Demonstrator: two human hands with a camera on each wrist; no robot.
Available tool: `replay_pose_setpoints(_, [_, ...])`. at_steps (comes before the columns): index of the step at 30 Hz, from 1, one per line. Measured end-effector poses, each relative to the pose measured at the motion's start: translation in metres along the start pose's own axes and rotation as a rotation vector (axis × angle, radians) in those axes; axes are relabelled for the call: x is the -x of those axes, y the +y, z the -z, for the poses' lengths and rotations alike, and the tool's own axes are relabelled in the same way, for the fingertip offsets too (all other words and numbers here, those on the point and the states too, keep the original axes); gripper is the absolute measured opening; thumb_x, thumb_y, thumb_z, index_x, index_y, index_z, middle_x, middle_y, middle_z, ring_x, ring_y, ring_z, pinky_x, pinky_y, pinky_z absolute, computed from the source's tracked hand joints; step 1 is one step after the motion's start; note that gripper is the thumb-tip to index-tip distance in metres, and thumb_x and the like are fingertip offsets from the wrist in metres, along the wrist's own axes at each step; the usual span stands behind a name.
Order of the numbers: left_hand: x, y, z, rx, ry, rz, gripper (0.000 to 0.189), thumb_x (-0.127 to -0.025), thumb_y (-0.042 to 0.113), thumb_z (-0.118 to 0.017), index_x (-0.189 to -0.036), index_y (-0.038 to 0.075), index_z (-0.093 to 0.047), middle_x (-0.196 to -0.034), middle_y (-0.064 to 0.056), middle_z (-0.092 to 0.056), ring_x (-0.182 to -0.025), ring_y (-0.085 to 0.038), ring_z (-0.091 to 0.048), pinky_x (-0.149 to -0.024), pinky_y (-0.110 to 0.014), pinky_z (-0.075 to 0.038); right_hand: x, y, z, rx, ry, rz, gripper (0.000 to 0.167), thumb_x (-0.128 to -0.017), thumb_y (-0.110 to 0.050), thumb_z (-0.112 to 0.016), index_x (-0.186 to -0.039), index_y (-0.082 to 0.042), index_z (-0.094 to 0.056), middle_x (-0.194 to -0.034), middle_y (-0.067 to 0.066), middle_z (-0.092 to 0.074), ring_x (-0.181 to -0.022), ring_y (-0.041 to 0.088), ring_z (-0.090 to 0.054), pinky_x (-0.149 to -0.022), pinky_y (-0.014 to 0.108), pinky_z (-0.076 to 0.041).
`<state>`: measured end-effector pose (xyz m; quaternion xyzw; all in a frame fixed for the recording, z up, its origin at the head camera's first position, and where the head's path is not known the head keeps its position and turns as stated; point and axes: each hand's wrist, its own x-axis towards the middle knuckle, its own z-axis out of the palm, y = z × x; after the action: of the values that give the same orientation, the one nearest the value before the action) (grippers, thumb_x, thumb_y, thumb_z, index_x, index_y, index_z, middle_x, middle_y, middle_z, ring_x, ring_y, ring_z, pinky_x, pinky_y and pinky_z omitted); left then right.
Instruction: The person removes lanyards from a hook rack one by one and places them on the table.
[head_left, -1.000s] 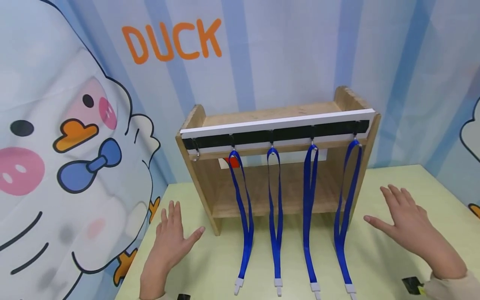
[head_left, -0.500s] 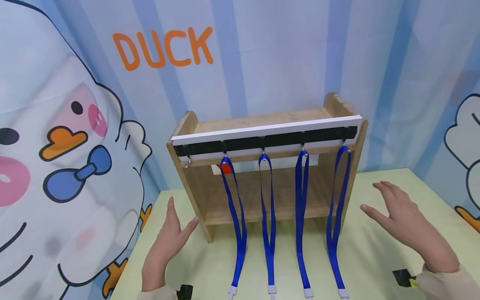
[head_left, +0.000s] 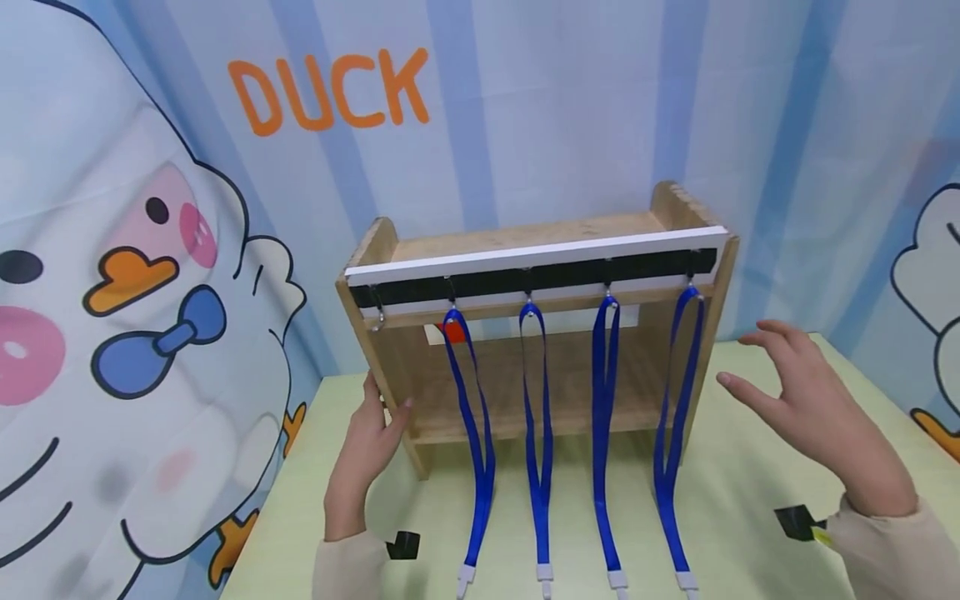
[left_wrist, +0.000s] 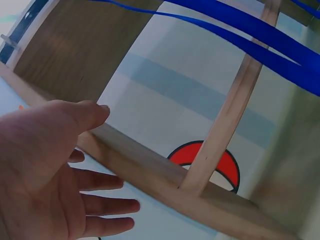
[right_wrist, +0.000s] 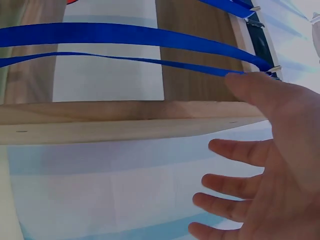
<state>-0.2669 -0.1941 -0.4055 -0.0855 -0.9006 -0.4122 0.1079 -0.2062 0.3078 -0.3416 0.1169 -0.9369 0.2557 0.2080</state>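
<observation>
A small wooden shelf (head_left: 517, 236) stands on the table, with a white-and-black hook strip (head_left: 487, 285) along its upper front. Several blue lanyards (head_left: 600, 400) with white clips hang from its hooks; the leftmost hook (head_left: 379, 318) is bare. My left hand (head_left: 365, 450) is at the shelf's left side panel, thumb by its front edge and fingers along the outside. In the left wrist view those fingers (left_wrist: 107, 205) look straight and spread; firm contact cannot be told. To the right of the shelf, my right hand (head_left: 817, 408) hovers apart from it, fingers extended, holding nothing.
The pale green table (head_left: 742, 517) carries the shelf. Behind and to the left hangs a striped blue curtain (head_left: 555, 108) with duck drawings and orange DUCK lettering (head_left: 330, 92). Small black pieces (head_left: 405, 545) show near both cuffs.
My left hand has moved right and up to the shelf's left panel. My right hand has risen slightly beside the right panel. Shelf and lanyards keep their arrangement; the view has shifted a little.
</observation>
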Motion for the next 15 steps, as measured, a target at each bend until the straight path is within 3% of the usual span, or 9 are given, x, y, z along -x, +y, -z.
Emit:
replay_pose_setpoints(6, [0.001,-0.001,-0.005,0.017,0.042,-0.055,0.064,-0.107,0.021,-0.049,-0.157,-0.002,-0.016,-0.146,-0.033,-0.045,-0.127,-0.044,-0.054,-0.097,-0.059,-0.051,-0.006,-0.015,0.004,-0.037,0.116,0.075,0.047,-0.097,-0.022,-0.07,-0.129,0.008,-0.053,-0.147,0.034,-0.035,-0.133,0.056,-0.033,-0.094,0.076,-0.035])
replay_pose_setpoints(15, [-0.003,-0.004,-0.007,0.005,0.024,-0.068,0.058,-0.109,0.022,-0.045,-0.154,-0.004,-0.021,-0.144,-0.036,-0.045,-0.126,-0.047,-0.054,-0.096,-0.059,-0.051,-0.024,-0.03,0.0,-0.117,0.313,0.223,0.026,-0.091,-0.006,-0.074,-0.112,0.006,-0.064,-0.139,0.03,-0.049,-0.13,0.051,-0.04,-0.099,0.072,-0.034])
